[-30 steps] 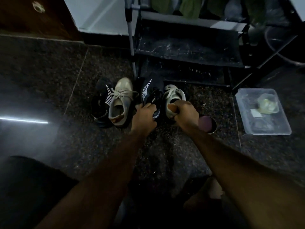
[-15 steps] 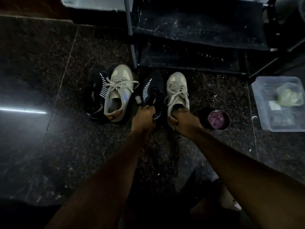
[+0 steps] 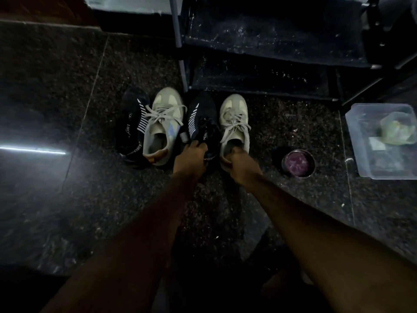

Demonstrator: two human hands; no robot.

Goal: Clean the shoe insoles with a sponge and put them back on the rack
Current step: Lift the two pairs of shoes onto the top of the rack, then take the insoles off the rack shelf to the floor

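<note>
Looking down through the head camera, I see the shoe rack [image 3: 270, 41] at the top, with its dark shelves. Four shoes sit on the speckled floor [image 3: 67, 199] just in front of the rack, toes pointing at it. My left hand [image 3: 191, 158] grips the heel of a black shoe [image 3: 202, 114] with white stripes, right in front of the rack's left leg. My right hand [image 3: 241, 164] is just beside it, with fingers hooked into the heel hole of a pale shoe [image 3: 234, 116]. The two hands are close but not touching. I cannot make out the insoles, because the insides of the shoes are too dark. A second pale shoe [image 3: 164, 116] and a second black shoe [image 3: 132, 123] sit past the rack's left leg, side by side and touching. In front of the rack's right end sits a small round bowl [image 3: 312, 164] with something purple [image 3: 296, 164] in it. Further right, near the rack's right leg, a clear box [image 3: 358, 154] holds a pale green lump [image 3: 397, 129].
</note>
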